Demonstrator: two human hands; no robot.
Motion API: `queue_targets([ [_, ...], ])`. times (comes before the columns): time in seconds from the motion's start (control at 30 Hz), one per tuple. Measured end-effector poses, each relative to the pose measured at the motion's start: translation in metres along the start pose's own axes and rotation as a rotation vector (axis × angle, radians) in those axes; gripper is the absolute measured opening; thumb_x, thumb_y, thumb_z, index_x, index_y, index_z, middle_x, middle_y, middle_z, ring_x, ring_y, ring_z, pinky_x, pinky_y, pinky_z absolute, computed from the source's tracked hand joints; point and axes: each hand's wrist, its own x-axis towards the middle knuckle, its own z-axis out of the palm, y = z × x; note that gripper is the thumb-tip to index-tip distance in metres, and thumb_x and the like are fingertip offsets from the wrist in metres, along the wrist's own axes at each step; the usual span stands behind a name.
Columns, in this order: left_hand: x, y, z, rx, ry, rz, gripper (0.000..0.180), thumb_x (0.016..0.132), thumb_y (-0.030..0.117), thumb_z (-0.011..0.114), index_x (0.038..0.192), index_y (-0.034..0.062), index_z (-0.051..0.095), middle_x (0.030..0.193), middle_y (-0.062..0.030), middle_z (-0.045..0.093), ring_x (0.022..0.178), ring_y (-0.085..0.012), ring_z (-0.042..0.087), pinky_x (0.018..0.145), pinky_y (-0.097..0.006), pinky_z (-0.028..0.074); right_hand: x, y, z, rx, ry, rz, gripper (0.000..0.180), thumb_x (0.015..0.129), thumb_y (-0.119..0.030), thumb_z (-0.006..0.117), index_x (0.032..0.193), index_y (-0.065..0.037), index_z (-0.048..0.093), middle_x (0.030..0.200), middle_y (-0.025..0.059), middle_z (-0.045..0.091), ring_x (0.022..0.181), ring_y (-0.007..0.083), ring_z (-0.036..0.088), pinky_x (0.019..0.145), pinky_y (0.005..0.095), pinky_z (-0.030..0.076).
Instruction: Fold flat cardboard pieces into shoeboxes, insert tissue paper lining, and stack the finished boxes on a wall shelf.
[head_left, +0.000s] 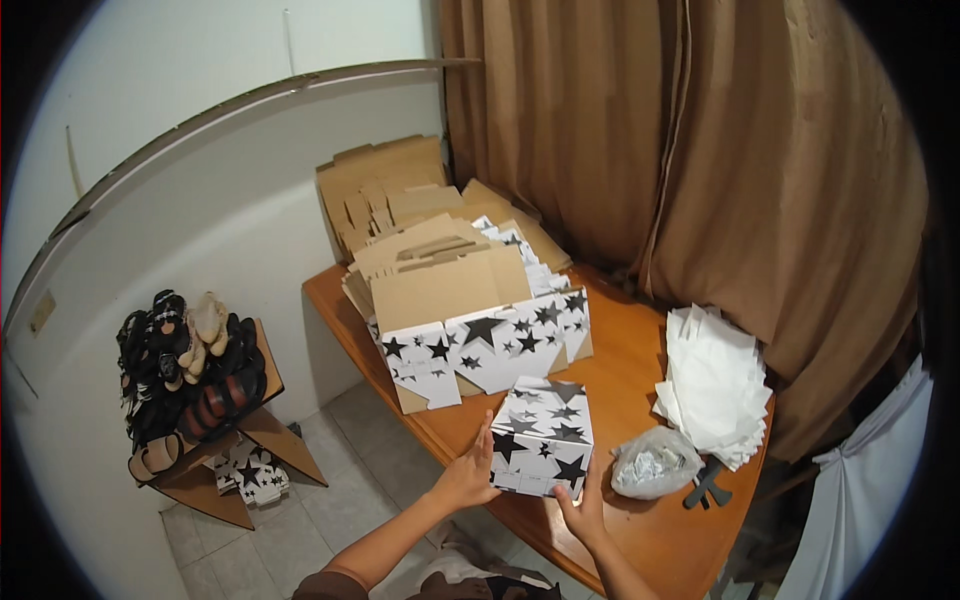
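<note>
A small closed cardboard box [541, 435], white with black and grey stars, is held between my two hands near the table's front edge. My left hand [468, 474] presses along the box's left side, fingers pointing up. On the opposite side, my right hand [586, 508] grips the lower right corner, its thumb on the front face and its other fingers partly hidden. Just beyond the box stand flat, unfolded star-printed cardboard blanks [490, 340], with brown sides showing behind. Right of my right hand lies a clear plastic bag [655, 464] with whitish contents.
The wooden table [620, 540] has a stack of white paper sheets [712, 380] at right and a black tool [708, 487] partly under the bag. More brown cardboard [385, 190] leans at the back. A shoe rack [272, 365] with several shoes stands left. A brown curtain [580, 130] hangs behind.
</note>
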Motion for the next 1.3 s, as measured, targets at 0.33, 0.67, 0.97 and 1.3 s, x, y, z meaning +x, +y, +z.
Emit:
queue_targets([
  [0.33, 0.051, -0.002, -0.045, 0.301, -0.241, -0.007, 0.112, 0.054, 0.003, 0.075, 0.148, 0.0268, 0.020, 0.148, -0.0239, 0.018, 0.090, -0.0369, 0.057, 0.066, -0.042, 0.055, 0.073, -0.065, -0.013, -0.801, -0.220, -0.494, 0.096, 0.056, -0.038, 0.084, 0.138, -0.014, 0.040, 0.142, 0.0273, 0.026, 0.130, 0.0481, 0.026, 0.103, 0.0627, 0.025],
  [0.67, 0.056, 0.020, -0.135, 0.652, 0.024, 0.015, 0.096, 0.057, 0.044, 0.081, 0.140, 0.0299, 0.035, 0.139, -0.0163, 0.035, 0.135, -0.0358, 0.029, 0.109, -0.060, 0.020, 0.141, -0.148, -0.003, -0.936, -0.246, -0.843, 0.069, 0.054, -0.030, 0.077, 0.120, -0.028, 0.059, 0.127, 0.0199, 0.039, 0.117, 0.0433, 0.037, 0.098, 0.0635, 0.028],
  [0.97, 0.087, -0.017, -0.323, 1.250, 0.325, 0.167, 0.077, 0.062, 0.042, 0.076, 0.131, 0.0355, 0.043, 0.133, -0.0139, 0.039, 0.127, -0.0292, 0.036, 0.108, -0.047, 0.022, 0.288, -0.261, 0.104, -0.744, 0.059, -1.345, 0.055, 0.069, -0.021, 0.067, 0.122, -0.032, 0.058, 0.130, 0.0176, 0.040, 0.117, 0.0426, 0.039, 0.099, 0.0647, 0.028],
  [1.3, 0.169, -0.077, -0.554, 1.793, 0.542, 0.304, 0.091, 0.055, 0.034, 0.082, 0.134, 0.0335, 0.039, 0.134, -0.0134, 0.039, 0.122, -0.0287, 0.041, 0.098, -0.045, 0.029, 0.484, -0.413, 0.258, -0.489, 0.585, -1.613, 0.070, 0.064, -0.015, 0.075, 0.127, -0.036, 0.051, 0.137, 0.0129, 0.034, 0.125, 0.0389, 0.034, 0.105, 0.0546, 0.033],
])
